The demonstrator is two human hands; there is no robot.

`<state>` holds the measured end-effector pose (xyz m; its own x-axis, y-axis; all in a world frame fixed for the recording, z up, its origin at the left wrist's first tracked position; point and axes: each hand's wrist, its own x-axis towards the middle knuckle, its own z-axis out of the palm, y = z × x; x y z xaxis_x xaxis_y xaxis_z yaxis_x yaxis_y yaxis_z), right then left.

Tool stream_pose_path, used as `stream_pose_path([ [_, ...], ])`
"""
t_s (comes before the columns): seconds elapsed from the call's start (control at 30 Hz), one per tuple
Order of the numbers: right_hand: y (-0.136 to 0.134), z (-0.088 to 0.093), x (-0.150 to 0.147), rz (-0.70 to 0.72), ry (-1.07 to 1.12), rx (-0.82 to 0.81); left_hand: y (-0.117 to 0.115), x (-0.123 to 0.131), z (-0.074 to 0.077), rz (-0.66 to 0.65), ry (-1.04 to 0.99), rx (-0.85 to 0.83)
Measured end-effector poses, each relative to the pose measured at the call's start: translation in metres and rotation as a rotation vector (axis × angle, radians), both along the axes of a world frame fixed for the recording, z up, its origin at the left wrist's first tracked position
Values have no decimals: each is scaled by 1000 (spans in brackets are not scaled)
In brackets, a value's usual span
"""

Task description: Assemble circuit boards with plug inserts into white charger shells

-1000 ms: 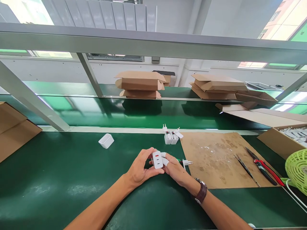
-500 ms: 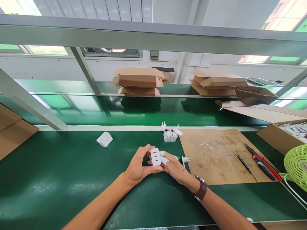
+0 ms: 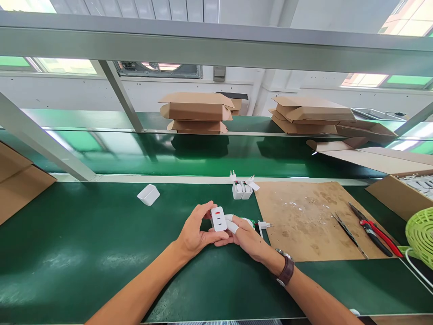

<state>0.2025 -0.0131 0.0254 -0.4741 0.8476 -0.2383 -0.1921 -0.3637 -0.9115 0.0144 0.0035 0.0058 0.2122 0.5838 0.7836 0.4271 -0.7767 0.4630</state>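
Observation:
My left hand (image 3: pixel 193 231) and my right hand (image 3: pixel 246 238) meet over the green bench, both closed round a small white charger (image 3: pixel 218 219) with a red port and two more ports on its face. White finger cots cover my right fingertips. A loose white plug part (image 3: pixel 263 225) lies just right of my right hand. Two open charger shells with plug pieces (image 3: pixel 242 188) stand behind my hands. An empty white shell (image 3: pixel 149 197) lies to the left.
A brown board (image 3: pixel 314 221) lies to the right with tweezers (image 3: pixel 348 234) and red-handled cutters (image 3: pixel 375 232) on it. A green fan (image 3: pixel 421 234) sits at the right edge. Cardboard boxes (image 3: pixel 198 113) are stacked on the far shelf, and another carton (image 3: pixel 20 180) is at left.
My hands and the charger have stayed together, shifting only slightly; the camera view has tilted a little.

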Motion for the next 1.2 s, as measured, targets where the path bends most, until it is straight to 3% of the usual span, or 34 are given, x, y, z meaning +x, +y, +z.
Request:
stream_pose_path([
  [0.27, 9, 14, 12, -182, -111, 306, 10, -9, -4, 203, 183, -23],
  [0.37, 15, 16, 19, -189, -209, 466, 11, -10, -10, 164, 248, -164],
  [0.5, 35, 8, 44, -541, -359, 683, 18, -7, -17, 98, 185, -419],
  [0.6, 55, -4, 67, -702, -486, 650, 35, 0, -15, 89, 140, -536],
  [0.8, 76, -22, 82, -620, -578, 594, 81, 31, -6, 87, 97, -689],
  [0.97, 72, -17, 84, -556, -697, 596, 78, 38, -10, 63, 87, -703],
  [1.1, 59, 3, 91, -505, -806, 636, 59, -3, -1, 164, 188, -562],
  [1.2, 43, 20, 91, -376, -851, 690, 53, -61, 14, 462, 333, -282],
])
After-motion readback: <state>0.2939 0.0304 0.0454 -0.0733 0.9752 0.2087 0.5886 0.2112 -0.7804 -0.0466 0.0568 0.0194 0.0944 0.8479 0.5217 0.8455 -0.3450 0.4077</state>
